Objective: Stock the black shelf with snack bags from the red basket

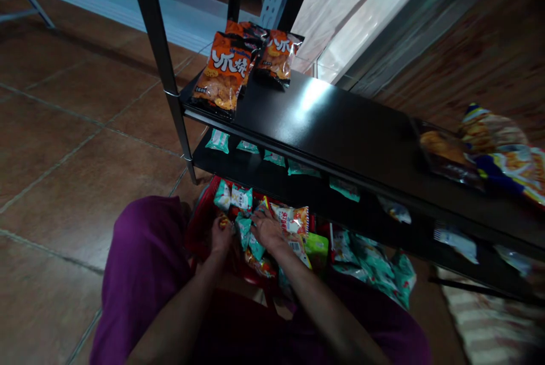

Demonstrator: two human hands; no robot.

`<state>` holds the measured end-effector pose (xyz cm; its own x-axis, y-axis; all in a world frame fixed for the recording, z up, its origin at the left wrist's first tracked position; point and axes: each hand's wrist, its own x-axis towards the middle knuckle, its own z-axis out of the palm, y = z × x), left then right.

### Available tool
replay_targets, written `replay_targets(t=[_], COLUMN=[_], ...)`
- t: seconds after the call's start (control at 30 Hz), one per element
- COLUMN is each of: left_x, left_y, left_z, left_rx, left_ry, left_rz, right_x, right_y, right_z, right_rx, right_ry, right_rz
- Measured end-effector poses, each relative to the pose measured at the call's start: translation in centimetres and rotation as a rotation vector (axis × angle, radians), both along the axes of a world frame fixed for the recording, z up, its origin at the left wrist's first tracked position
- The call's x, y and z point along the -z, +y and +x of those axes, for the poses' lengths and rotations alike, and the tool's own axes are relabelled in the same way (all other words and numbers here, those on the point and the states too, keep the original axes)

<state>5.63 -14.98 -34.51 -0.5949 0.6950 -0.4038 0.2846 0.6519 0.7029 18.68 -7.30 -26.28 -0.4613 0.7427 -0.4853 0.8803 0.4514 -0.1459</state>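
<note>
A red basket (190,238) full of snack packets stands on the floor between my knees. Inside it at the left, my left hand (222,236) has its fingers closed around a small orange-yellow snack packet (223,221). My right hand (265,227) reaches in at the middle, its fingers stretched out over the teal snack packets (243,229) and touching them. Other teal-and-white packets (242,198) lie at the basket's far side. To the right of my right hand are a white-and-red snack bag (293,219) and a green bag (317,247).
A black shelf rack (323,118) rises just beyond the basket. Orange snack bags (223,72) stand on its upper board at the left; a blue-and-yellow bag (506,152) lies at the right. Teal packets (218,141) line the lower board. More teal packets (374,263) are piled right of the basket.
</note>
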Motion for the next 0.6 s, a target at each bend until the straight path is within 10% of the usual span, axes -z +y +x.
replay_targets(t=[0.33, 0.6], left_x=[-5.2, -3.8], left_y=[-1.3, -0.9], left_z=[4.7, 3.4], left_rx=[0.176, -0.251], left_ry=[0.010, -0.352], left_rz=[0.108, 0.121], right_x=[-3.3, -3.3], right_y=[-0.9, -1.9], right_z=[1.9, -1.0], right_rx=[0.012, -0.115], right_ry=[0.080, -0.018], right_rz=[0.049, 0.102])
